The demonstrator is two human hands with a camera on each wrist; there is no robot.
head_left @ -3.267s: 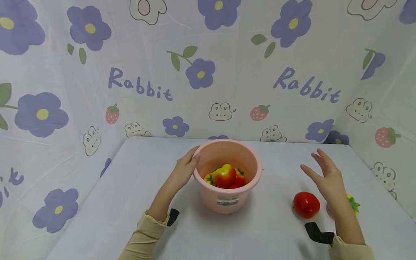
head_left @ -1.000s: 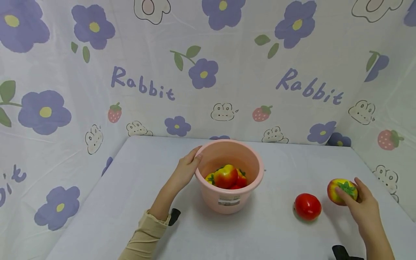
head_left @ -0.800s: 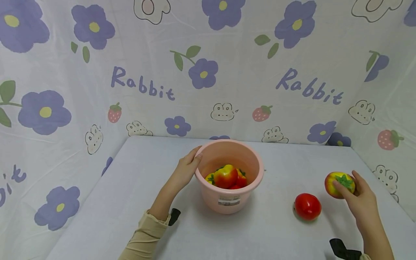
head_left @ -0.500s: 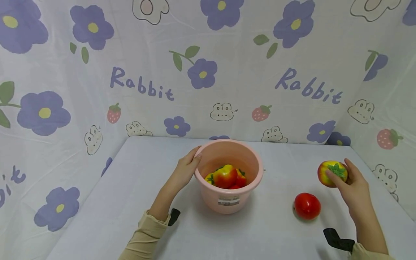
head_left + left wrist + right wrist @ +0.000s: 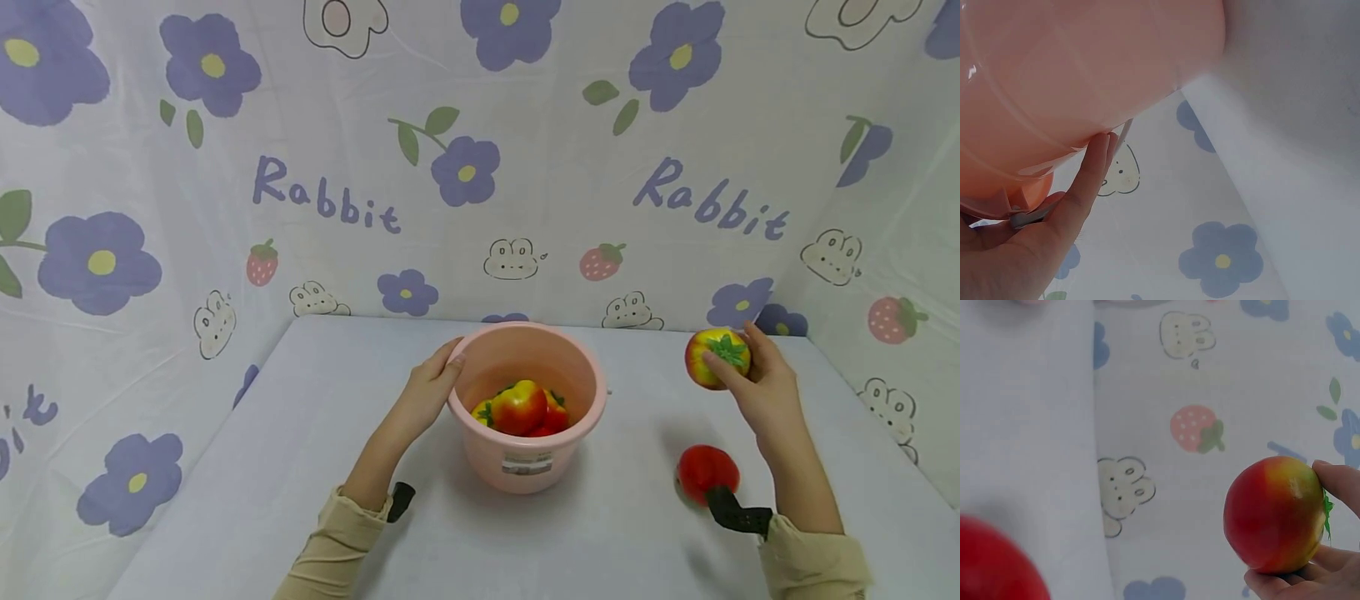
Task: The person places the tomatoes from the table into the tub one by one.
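A pink plastic bucket [image 5: 525,467] stands mid-table with several red-and-yellow fruits [image 5: 519,406] inside. My left hand [image 5: 429,390] holds its left rim; in the left wrist view the fingers [image 5: 1085,187] lie against the bucket wall [image 5: 1072,75]. My right hand [image 5: 757,387] grips a red-yellow fruit with a green leafy top [image 5: 712,357] in the air, right of the bucket; the right wrist view shows that fruit [image 5: 1272,515] held in the fingers [image 5: 1310,575]. A plain red fruit [image 5: 703,468] lies on the table below the raised hand, and shows blurred in the right wrist view [image 5: 994,565].
The table [image 5: 225,467] is covered in a pale cloth. Printed cloth walls [image 5: 465,167] with flowers and rabbits close it in at the back and both sides. Black wrist straps [image 5: 738,515] show on both arms.
My right hand picked up the red-yellow fruit from the table's right side and carried it up and leftward, toward the bucket. The left hand and the bucket have not moved.
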